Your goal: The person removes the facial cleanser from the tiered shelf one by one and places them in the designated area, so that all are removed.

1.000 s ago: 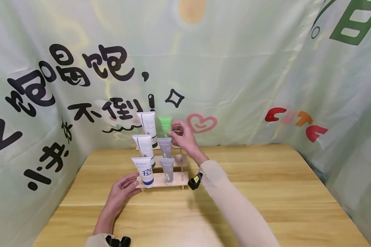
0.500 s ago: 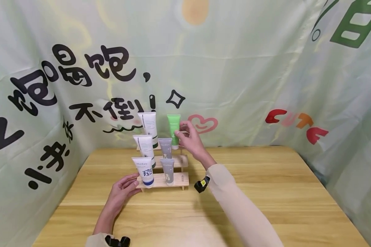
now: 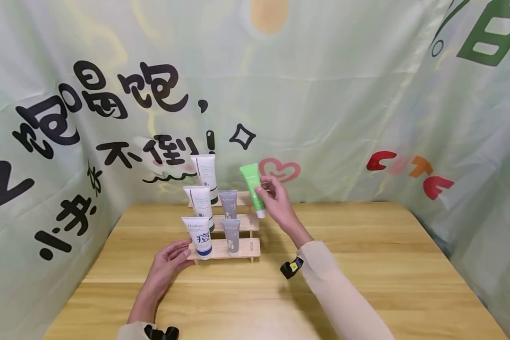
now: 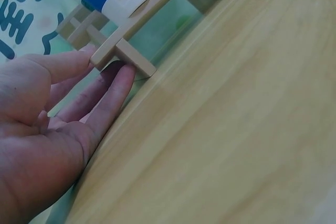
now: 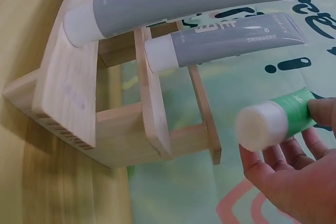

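A green squeeze tube (image 3: 252, 186) with a white cap is held between the thumb and fingers of my right hand (image 3: 278, 203). It tilts, cap down, off the right end of the rack's top tier. My left hand (image 3: 167, 264) holds the left end of the three-tier wooden display rack (image 3: 248, 245); in the left wrist view its thumb and fingertips meet the lowest shelf and its leg. Two white tubes, the back one (image 3: 206, 174) and the middle one (image 3: 199, 200), stand at left. A white-and-blue tube (image 3: 199, 238) is in front. Grey tubes (image 5: 226, 38) stand on the lower two tiers.
The rack stands on a wood-grain table (image 3: 357, 264). A printed fabric backdrop (image 3: 323, 104) with lettering and drawings hangs behind and along both sides. The right part of the top shelf (image 3: 233, 197) is bare.
My right hand has moved right and toward me with the green tube, off the top tier, and the tube now leans. My left hand has stayed at the rack.
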The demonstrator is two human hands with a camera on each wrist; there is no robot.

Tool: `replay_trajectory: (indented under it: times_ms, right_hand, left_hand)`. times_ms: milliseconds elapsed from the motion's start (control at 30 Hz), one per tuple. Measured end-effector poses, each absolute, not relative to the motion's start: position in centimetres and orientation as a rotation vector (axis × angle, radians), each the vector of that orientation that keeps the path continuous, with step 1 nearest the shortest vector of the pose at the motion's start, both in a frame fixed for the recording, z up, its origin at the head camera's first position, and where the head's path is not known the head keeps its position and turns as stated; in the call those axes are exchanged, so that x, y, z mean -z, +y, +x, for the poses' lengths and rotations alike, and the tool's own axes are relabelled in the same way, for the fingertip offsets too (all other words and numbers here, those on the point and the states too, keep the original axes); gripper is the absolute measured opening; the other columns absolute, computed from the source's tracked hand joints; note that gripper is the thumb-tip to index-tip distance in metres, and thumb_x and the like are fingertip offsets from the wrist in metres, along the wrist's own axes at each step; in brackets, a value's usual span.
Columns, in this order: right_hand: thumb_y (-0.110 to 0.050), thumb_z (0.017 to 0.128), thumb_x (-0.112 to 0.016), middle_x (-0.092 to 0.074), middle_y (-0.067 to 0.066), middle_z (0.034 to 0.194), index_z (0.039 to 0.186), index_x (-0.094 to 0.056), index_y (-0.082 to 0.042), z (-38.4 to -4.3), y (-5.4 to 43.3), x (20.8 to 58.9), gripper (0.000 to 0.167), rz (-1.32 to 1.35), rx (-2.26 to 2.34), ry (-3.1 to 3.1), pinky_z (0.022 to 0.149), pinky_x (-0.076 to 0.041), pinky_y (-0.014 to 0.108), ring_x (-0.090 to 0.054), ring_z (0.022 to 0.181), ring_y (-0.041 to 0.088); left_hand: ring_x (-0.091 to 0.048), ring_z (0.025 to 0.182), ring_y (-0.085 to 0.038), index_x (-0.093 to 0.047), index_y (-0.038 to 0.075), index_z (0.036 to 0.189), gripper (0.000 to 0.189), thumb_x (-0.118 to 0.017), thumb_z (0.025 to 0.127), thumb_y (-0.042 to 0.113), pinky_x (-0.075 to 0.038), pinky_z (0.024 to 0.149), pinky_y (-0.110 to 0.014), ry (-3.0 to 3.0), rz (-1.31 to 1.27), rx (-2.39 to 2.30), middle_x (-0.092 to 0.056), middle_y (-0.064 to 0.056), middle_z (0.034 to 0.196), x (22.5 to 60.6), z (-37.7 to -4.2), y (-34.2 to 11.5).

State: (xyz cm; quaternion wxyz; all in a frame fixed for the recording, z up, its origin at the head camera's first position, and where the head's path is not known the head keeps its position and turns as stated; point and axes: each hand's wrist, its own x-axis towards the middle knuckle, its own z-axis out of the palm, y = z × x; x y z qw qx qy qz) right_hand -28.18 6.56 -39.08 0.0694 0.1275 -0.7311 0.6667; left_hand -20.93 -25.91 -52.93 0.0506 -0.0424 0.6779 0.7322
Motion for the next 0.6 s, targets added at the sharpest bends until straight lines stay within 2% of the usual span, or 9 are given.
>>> replay_trajectory:
  times_ms: [100,300,467,600]
  right_hand:
    - [-0.016,0.101,-0.054,-0.059,0.018,0.116,0.131,-0.051,-0.004,-27.7,7.2,39.6,0.032,0.322,-2.026,-2.182,0.079,-0.057,0.03,-0.06,0.097,0.025]
    - [-0.007,0.096,-0.05,-0.055,0.017,0.124,0.136,-0.047,-0.007,-26.3,8.1,40.8,0.04,0.187,-2.238,-2.156,0.08,-0.061,0.042,-0.058,0.102,0.027]
    - [-0.005,0.095,-0.052,-0.054,0.017,0.129,0.141,-0.047,-0.009,-25.5,9.0,42.2,0.046,0.095,-2.422,-2.1,0.076,-0.056,0.031,-0.056,0.102,0.023]
    - [-0.01,0.095,-0.059,-0.057,0.011,0.119,0.137,-0.054,-0.012,-25.3,9.6,43.3,0.043,0.017,-2.428,-2.038,0.068,-0.054,0.024,-0.056,0.092,0.018]
  left_hand:
    - [-0.065,0.106,-0.017,-0.051,0.001,0.137,0.051,-0.069,0.092,0.015,-0.059,0.094,-0.037,2.052,-0.134,-2.226,-0.061,-0.011,0.127,53.1,-20.8,-25.7]
    - [-0.066,0.106,-0.017,-0.05,0.0,0.137,0.051,-0.069,0.092,0.014,-0.059,0.093,-0.036,2.057,-0.136,-2.23,-0.063,-0.008,0.124,53.4,-20.8,-25.7]
    - [-0.066,0.106,-0.017,-0.049,0.0,0.138,0.053,-0.069,0.091,0.014,-0.058,0.094,-0.036,2.046,-0.122,-2.231,-0.063,-0.009,0.124,53.3,-20.8,-25.8]
    - [-0.066,0.106,-0.017,-0.049,0.0,0.138,0.054,-0.07,0.091,0.015,-0.058,0.094,-0.036,2.057,-0.114,-2.229,-0.062,-0.01,0.126,53.1,-21.0,-25.8]
